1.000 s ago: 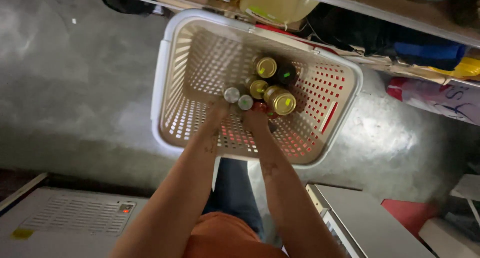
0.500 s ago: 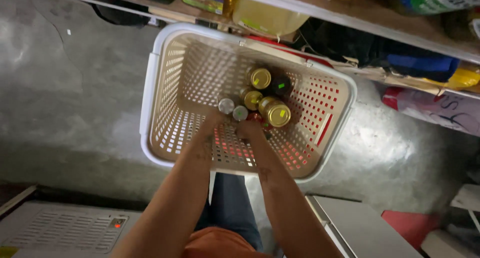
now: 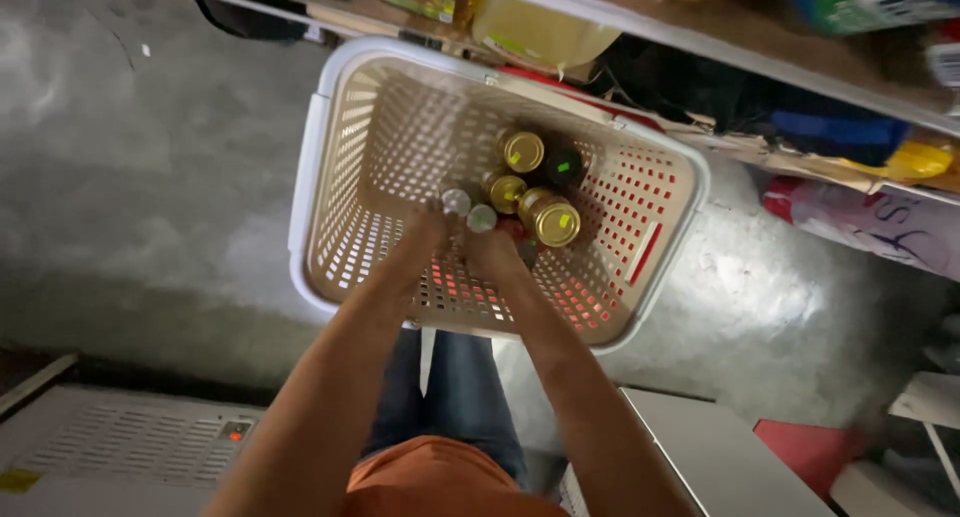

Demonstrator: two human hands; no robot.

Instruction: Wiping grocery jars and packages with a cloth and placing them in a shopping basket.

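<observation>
My left hand (image 3: 425, 229) and right hand (image 3: 492, 249) are down inside the beige perforated plastic basket (image 3: 330, 167), close together beside two small silver-capped bottles (image 3: 468, 210); I cannot tell whether either hand grips anything. Three gold-lidded glass jars (image 3: 548, 217) stand just beyond them, and the basket sits on the grey concrete floor (image 3: 130, 157) below a cluttered shelf (image 3: 760, 57).

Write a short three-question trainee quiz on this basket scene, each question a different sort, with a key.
1. True or false: both hands, the left hand and right hand, reach inside the basket.
2. What colour are the lids of the jars? A) gold B) blue C) white
3. Fill in: the basket stands on the grey ____, beside a shelf.

Key: 1 true; 2 A; 3 floor.
</observation>
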